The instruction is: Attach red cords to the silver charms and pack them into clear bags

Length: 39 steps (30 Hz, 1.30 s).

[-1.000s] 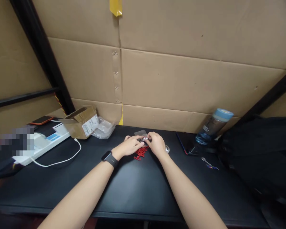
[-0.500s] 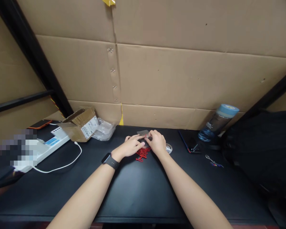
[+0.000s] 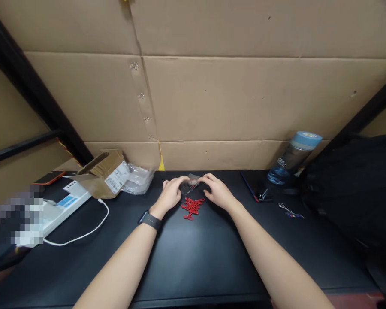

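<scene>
Both of my hands rest on the black table around a small clear round plastic piece [image 3: 193,182] with something red in it. It lies on or in a clear plastic sheet or bag [image 3: 185,188]; I cannot tell which. My left hand [image 3: 170,194], with a dark watch on its wrist, touches its left side with an extended fingertip, thumb apart. From the other side my right hand [image 3: 218,191] reaches it with its forefinger, thumb likewise apart. Just in front lies a pile of red cord loops [image 3: 192,207], untouched by either hand.
On the left are an open cardboard box [image 3: 107,174], a clear plastic package [image 3: 138,178] and a white power strip [image 3: 69,201] with a white cable [image 3: 93,231]. A blue-lidded bottle [image 3: 292,159], a dark flat object [image 3: 257,189], a small charm [image 3: 291,212] and a black bag [image 3: 350,184] are right.
The clear round dome that lay beside my right wrist is gone from that spot. My hands have moved apart, uncovering the red cords and the clear round piece. The view has shifted slightly.
</scene>
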Motion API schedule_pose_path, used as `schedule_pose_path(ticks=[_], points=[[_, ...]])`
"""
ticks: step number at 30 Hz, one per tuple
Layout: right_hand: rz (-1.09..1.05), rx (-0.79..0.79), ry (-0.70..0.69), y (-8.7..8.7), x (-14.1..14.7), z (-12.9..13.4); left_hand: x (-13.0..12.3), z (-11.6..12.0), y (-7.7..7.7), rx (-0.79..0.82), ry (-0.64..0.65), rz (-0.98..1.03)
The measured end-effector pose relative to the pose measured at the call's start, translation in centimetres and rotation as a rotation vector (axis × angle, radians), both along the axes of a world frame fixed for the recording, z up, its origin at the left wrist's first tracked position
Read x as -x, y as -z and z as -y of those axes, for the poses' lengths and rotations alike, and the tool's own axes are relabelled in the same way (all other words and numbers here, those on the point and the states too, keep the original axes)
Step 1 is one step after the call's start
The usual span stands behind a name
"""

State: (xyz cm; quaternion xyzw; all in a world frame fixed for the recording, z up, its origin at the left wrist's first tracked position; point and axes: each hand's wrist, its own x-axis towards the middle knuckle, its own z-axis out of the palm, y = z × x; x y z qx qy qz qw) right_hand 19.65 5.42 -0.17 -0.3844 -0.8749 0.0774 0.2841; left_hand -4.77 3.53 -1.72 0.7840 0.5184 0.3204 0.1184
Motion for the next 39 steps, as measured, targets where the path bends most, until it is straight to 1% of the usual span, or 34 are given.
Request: schedule_pose_path(ticks=[4,8,13,16,18,21,23,26,28,30,32,35,37,39], points=[[0.082,-0.07,0.009,1.1,1.9,0.0,0.2,-0.2,0.7,0.007,-0.009,-0.12],[0.087,-0.084,0.047,1.4,2.5,-0.2,0.7,-0.4,1.0,0.037,-0.024,-0.136],[-0.073,0.012,0.071,0.8,1.9,0.0,0.8,-0.4,0.8,0.024,-0.026,-0.067],[-0.152,0.061,0.084,0.9,2.0,0.0,0.6,-0.3,0.4,0.009,0.006,-0.03],[-0.162,0.075,0.121,1.1,2.2,-0.1,0.6,-0.2,0.1,-0.008,0.009,0.024],[-0.159,0.054,0.251,1.3,2.5,-0.2,0.4,-0.1,-0.1,-0.026,-0.045,0.122],[-0.183,0.074,0.295,1.4,2.7,-0.2,0.2,0.1,-0.1,-0.024,-0.102,0.171],[-0.27,0.179,0.26,1.3,2.9,-0.2,-0.4,0.3,0.2,0.011,-0.145,0.25],[-0.311,0.213,0.252,1.3,3.0,-0.1,-1.0,0.5,0.4,0.053,-0.149,0.311],[-0.281,0.189,0.266,1.2,3.0,0.1,-1.5,0.7,0.4,0.07,-0.167,0.34],[-0.197,0.126,0.284,1.1,3.0,0.3,-2.0,1.0,0.2,0.042,-0.21,0.326],[-0.078,0.043,0.252,1.1,3.1,0.5,-2.3,1.1,-0.1,-0.004,-0.284,0.274],[0.008,0.038,0.22,1.2,3.2,0.7,-2.2,1.1,-0.3,0.017,-0.28,0.179],[0.073,0.027,0.212,1.3,3.3,0.9,-2.0,1.1,-0.4,0.014,-0.257,0.04]])
